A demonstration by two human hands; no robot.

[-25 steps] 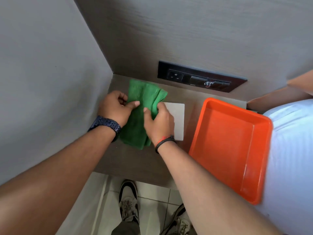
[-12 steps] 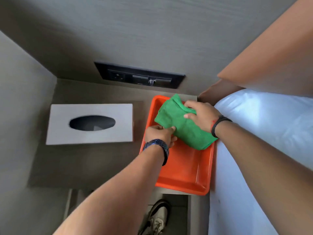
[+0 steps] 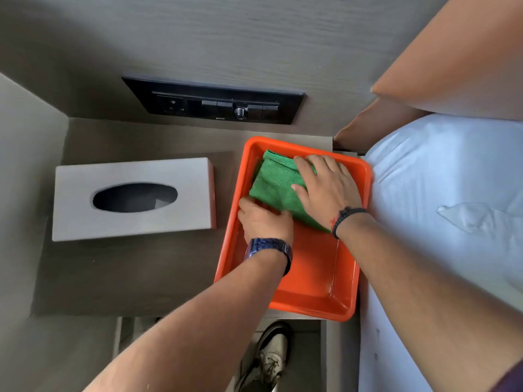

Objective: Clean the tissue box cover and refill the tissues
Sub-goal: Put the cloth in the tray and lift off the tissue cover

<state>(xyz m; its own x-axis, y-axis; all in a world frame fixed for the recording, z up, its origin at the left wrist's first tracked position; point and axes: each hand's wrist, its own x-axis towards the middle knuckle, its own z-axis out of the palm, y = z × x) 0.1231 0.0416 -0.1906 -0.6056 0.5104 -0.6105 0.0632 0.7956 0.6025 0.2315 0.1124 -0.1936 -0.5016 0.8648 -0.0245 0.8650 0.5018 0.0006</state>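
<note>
A grey tissue box cover (image 3: 133, 198) with a dark oval slot lies on the left of the wooden bedside shelf (image 3: 127, 273). To its right stands an orange tray (image 3: 317, 278). A folded green cloth (image 3: 276, 183) lies in the tray's far half. My right hand (image 3: 325, 188) rests flat on top of the cloth, fingers spread. My left hand (image 3: 263, 219), with a blue watch at the wrist, grips the cloth's near edge. No tissues are visible through the slot.
A black socket and switch panel (image 3: 215, 101) sits in the back wall above the shelf. A white bed (image 3: 441, 222) and a brown headboard (image 3: 464, 58) border the tray on the right. A side wall closes the left. My shoe (image 3: 271, 357) shows below the shelf edge.
A second ago both hands held the cloth over the tissue box cover. They carried it right into the orange tray, and it has now been lowered onto the tray's floor under my right palm.
</note>
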